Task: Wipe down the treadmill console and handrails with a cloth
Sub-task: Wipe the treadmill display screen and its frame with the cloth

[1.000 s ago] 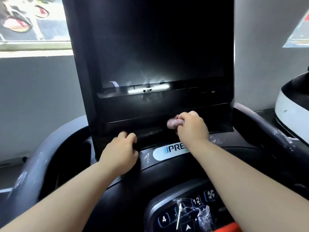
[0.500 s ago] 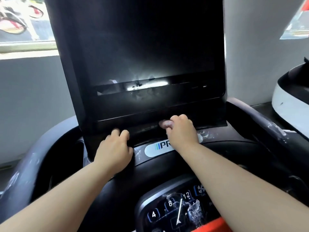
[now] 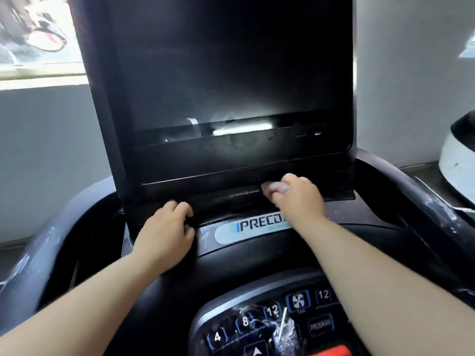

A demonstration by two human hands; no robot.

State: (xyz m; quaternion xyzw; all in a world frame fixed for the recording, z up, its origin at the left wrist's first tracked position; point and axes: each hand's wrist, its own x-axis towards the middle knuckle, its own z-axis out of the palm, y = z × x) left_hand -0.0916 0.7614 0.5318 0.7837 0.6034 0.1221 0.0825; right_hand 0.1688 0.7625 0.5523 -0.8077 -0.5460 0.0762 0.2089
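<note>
Grey wall (image 3: 51,155) fills the far left under a bright window (image 3: 33,34). In front of it the dark, scuffed left handrail (image 3: 33,255) curves along the left edge of the treadmill console (image 3: 257,260). The left hand (image 3: 164,229) sits at the lower left corner of the tall black screen (image 3: 231,73), with its fingers curled over the console's lip there. Just to its right, a pale logo plate (image 3: 246,228) lies along the console's front edge below the screen. Nearer the camera, a cracked keypad (image 3: 257,327) shows numbered buttons. In the dark recess under the screen's bottom edge, right of centre, a small pinkish cloth (image 3: 273,187) is bunched against the console. The right hand (image 3: 298,199) grips it, fingers closed tightly round it and knuckles up. Further right, the right handrail (image 3: 431,204) runs along the console's right edge, streaked with white marks. Beyond it a white machine (image 3: 457,155) stands against the wall.
</note>
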